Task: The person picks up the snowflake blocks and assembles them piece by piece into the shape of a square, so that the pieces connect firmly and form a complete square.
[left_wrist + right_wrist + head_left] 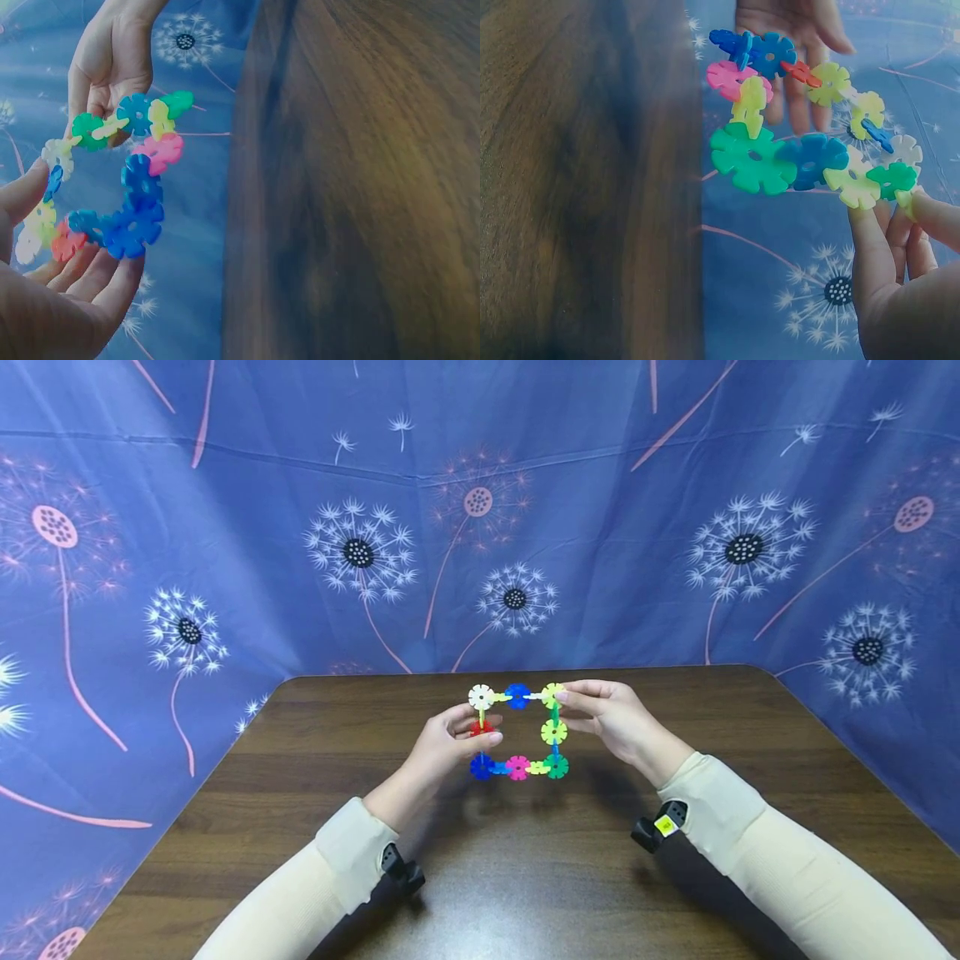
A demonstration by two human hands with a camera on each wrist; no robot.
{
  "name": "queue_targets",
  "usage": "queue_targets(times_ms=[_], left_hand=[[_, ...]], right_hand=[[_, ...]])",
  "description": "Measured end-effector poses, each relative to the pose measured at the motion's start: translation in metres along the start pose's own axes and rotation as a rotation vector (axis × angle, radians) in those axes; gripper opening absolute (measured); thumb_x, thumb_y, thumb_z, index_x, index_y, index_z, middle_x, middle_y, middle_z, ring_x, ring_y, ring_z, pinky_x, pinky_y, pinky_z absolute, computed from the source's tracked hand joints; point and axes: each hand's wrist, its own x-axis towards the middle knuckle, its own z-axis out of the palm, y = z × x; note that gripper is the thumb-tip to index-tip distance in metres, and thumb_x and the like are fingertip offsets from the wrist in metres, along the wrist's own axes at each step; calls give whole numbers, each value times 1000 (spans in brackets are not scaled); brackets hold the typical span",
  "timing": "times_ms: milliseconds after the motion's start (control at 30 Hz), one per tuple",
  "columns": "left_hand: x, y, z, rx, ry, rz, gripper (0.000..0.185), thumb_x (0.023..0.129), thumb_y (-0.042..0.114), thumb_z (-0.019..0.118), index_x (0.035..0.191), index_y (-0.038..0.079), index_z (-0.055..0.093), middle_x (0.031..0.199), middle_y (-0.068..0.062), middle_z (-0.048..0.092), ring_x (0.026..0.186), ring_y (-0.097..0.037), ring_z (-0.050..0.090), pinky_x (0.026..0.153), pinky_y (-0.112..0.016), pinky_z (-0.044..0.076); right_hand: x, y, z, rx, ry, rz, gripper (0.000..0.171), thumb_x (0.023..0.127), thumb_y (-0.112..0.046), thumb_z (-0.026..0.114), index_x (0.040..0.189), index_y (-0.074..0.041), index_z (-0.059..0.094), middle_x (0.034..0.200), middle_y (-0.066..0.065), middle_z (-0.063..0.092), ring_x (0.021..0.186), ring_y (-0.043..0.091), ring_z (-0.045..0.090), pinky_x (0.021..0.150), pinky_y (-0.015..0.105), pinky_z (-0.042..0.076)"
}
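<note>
Above the counter (pixel 300 793), near its far edge, the left hand (pixel 450 739) and right hand (pixel 611 718) each pinch opposite sides of a square snowflake-disc frame (pixel 517 732).

I judged it a staged recording booth: dandelion-print blue cloth (pixel 480 527) enclosed a dark wooden table (pixel 525 877) on every far side.

A dark brown wooden table (pixel 525 868) with rounded far corners is filling the near part of the scene, its grain running left to right. A blue cloth backdrop (pixel 247 527) printed with white and pink dandelions is hanging behind it and wrapping around the left and right sides.
</note>
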Motion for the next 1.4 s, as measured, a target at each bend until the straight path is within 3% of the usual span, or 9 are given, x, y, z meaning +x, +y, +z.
queue_targets(times_ms=[133,300,533,733,900,1000,1133,1400], left_hand=[[-3,-6,-4,30,-35,-50,54,71,16,73,120,4,50,105,-13,62,94,-19,58,76,-34,49],[-5,-12,-5,13,-89,-35,44,72,11,71,113,3,56,103,-11,63,90,-18,60,71,-34,50],[-6,-17,-2,-18,-42,-11,42,71,13,72,109,6,58,103,-14,63,87,-17,63,64,-33,49],[-4,-20,-2,-156,-30,-6,42,70,5,71,109,2,56,98,-15,64,86,-24,63,71,-35,51],[-1,-23,-1,-218,-6,-9,41,70,3,71,108,-2,56,100,-20,62,84,-26,63,72,-36,50],[1,-24,0,-221,16,-24,41,70,4,71,107,-3,55,101,-24,60,82,-27,63,71,-37,50],[8,-25,2,-192,31,-63,42,72,4,70,109,-3,54,99,-22,62,81,-27,64,67,-37,51],[30,-31,1,-98,-33,-163,40,73,5,69,110,-4,55,98,-17,63,79,-18,63,70,-36,51]], right_hand=[[0,-2,-2,5,7,4,4,80,-8,63,81,-12,64,83,-2,63,77,13,59,76,33,49],[1,0,-2,-1,34,7,6,81,-9,62,87,-10,64,82,-2,64,78,13,59,76,32,49],[1,3,-2,-74,85,39,29,80,-19,65,105,-8,58,89,-4,63,86,15,57,79,33,48],[3,9,-5,-79,12,78,45,83,-21,61,123,-9,46,96,-4,61,92,17,55,78,35,47],[6,17,-8,-23,-29,68,37,81,-8,62,115,0,48,92,-3,63,89,12,58,83,32,45],[8,20,-9,-12,-36,65,31,81,-2,61,109,4,50,88,-1,65,87,10,60,84,29,44],[12,22,-12,-26,-23,82,36,81,-3,61,113,8,48,88,0,66,87,10,60,88,30,42],[26,35,-23,-48,49,135,40,81,-5,61,115,9,46,85,-2,65,84,10,59,84,30,44]])
